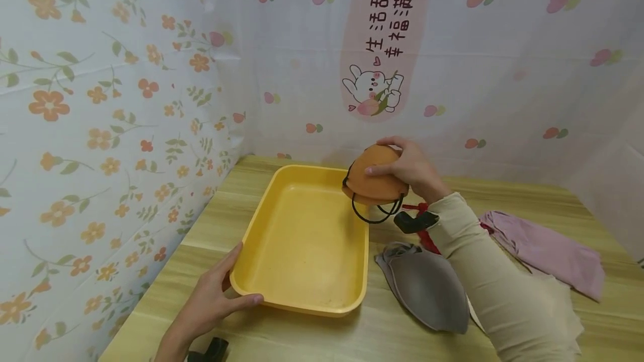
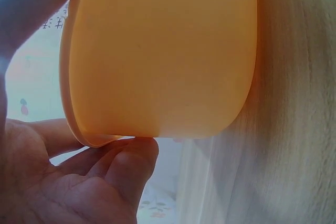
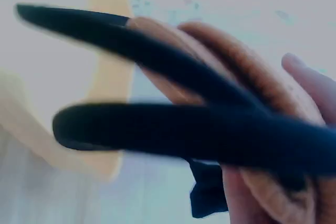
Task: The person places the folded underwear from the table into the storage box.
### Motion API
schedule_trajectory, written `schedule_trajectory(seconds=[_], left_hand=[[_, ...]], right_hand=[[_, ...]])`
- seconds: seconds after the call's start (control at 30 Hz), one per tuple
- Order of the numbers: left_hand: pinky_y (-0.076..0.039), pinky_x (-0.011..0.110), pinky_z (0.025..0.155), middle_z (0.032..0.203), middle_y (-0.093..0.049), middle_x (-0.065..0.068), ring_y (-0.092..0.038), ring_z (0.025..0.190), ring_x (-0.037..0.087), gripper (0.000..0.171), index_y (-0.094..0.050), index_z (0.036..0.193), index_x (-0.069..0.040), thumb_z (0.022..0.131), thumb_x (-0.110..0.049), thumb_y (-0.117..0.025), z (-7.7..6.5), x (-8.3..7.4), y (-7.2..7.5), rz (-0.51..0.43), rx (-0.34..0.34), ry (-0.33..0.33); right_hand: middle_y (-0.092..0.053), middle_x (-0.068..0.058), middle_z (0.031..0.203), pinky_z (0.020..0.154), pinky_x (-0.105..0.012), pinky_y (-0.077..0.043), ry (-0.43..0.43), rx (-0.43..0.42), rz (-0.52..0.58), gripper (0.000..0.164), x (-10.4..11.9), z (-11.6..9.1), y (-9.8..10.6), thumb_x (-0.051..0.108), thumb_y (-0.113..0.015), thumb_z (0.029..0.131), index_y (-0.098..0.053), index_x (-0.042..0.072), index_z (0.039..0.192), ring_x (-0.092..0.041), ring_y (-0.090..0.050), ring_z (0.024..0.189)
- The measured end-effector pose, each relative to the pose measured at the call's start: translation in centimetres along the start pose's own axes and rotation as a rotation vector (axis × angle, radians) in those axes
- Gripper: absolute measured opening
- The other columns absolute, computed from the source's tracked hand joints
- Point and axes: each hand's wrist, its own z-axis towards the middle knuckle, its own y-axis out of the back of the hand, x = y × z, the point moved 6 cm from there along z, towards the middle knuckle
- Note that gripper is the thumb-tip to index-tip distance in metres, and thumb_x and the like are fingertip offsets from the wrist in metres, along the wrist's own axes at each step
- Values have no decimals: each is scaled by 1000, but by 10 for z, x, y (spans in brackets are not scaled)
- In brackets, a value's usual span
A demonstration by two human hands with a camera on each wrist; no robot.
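My right hand (image 1: 415, 171) holds a folded orange bra (image 1: 374, 175) above the right far side of a yellow tray (image 1: 307, 250). The thumb lies across the cup, and black straps dangle below in loops. In the right wrist view those dark straps (image 3: 157, 129) cross close to the lens, partly hiding the orange cups (image 3: 273, 80). At the tray's near left corner, my left hand (image 1: 208, 300) grips the rim, thumb on the near side and fingers on the left. The left wrist view shows curled fingers against the tray wall (image 2: 163, 56). Nothing lies inside the tray.
Right of the tray lies a grey bra (image 1: 427, 292). A red item (image 1: 426, 239) shows partly behind the right forearm. Farther right are a pink garment (image 1: 548, 250) and a beige cloth (image 1: 560, 306), partly under the arm. Patterned curtains (image 1: 292, 71) border the wooden table (image 1: 201, 250).
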Motion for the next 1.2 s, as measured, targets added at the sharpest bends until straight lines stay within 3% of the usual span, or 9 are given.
schedule_trajectory(seconds=[0.2, 0.4, 0.6, 0.87, 1.2], left_hand=[[-47, 46, 109, 164, -25, 25, -48, 140, 40, 109, -18, 159, 1, 80, -28, -86, 0, -1, 0, -22, 6, -8], [-48, 45, 108, 163, -26, 26, -49, 139, 40, 109, -19, 159, 2, 80, -29, -86, -1, -1, -1, -16, 2, -1], [-49, 44, 108, 163, -27, 25, -49, 140, 39, 109, -20, 159, 1, 79, -29, -87, -1, -1, 0, -12, -2, 11], [-49, 42, 109, 164, -26, 24, -46, 142, 38, 109, -19, 160, 0, 80, -31, -86, 1, -2, 1, 8, 3, 17], [-50, 44, 108, 164, -26, 25, -48, 141, 38, 108, -18, 160, -2, 81, -30, -85, 1, -2, 2, 17, 10, 17]], right_hand=[[-57, -16, 140, 89, -34, -57, -30, -15, 94, 81, -10, 7, -28, 23, -90, 75, -49, 17, 146, -31, -60, 116], [-55, -14, 140, 80, -27, -60, -65, -5, 336, 72, -16, 13, -59, 15, -84, 82, -50, 20, 145, -25, -63, 109], [-50, -16, 145, 74, -23, -59, -133, -22, 534, 73, -23, 21, -90, 7, -79, 85, -44, 16, 148, -22, -63, 103], [-45, -15, 148, 64, -24, -52, -244, -77, 636, 78, -38, 26, -119, 0, -75, 83, -39, 15, 150, -19, -56, 94], [-46, -21, 148, 62, -23, -53, -251, -58, 741, 76, -42, 34, -152, -11, -68, 84, -39, 9, 152, -27, -55, 113]])
